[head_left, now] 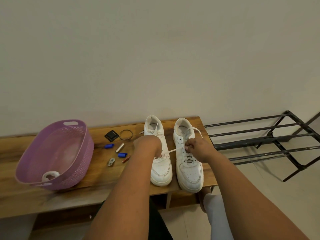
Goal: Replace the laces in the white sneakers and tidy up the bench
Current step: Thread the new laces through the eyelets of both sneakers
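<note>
Two white sneakers stand side by side on the wooden bench (90, 193), toes toward me. My left hand (149, 144) reaches over the left sneaker (160, 170) with its fingers down at the eyelets, where it seems to hold a lace end. My right hand (197, 149) sits over the right sneaker (189, 172) and pinches a white lace (173, 150) that stretches leftward across the gap to my left hand. Another loop of lace (196, 130) curls over the right sneaker's collar. The lower eyelets of the right sneaker are laced.
A purple plastic basket (31, 161) with a white roll inside stands at the bench's left. Small items lie between basket and shoes: a black square piece (111, 135), a bangle (126, 134), two blue caps (109, 146), a silver tube (120, 147), a metal piece (111, 161). A black metal rack (270, 141) stands right.
</note>
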